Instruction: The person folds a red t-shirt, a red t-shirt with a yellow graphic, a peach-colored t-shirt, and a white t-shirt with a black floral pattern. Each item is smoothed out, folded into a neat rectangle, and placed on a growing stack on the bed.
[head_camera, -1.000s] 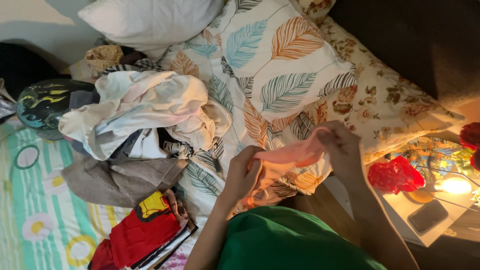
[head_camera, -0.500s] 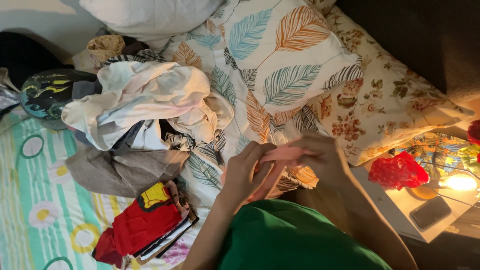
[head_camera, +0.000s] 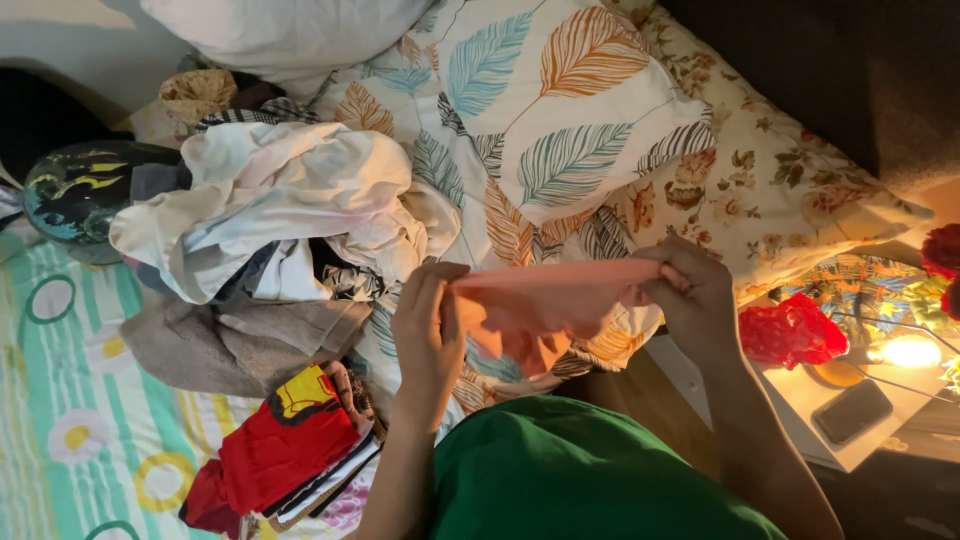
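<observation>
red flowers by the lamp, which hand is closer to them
Right. The right hand pinches the pink cloth just left of the red flowers; the left hand holds its far end.

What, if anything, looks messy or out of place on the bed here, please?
The heap of white and grey clothes lies crumpled and unfolded on the bed, beside a neater folded stack with a red garment. Both hands hold a pink cloth stretched between them.
</observation>
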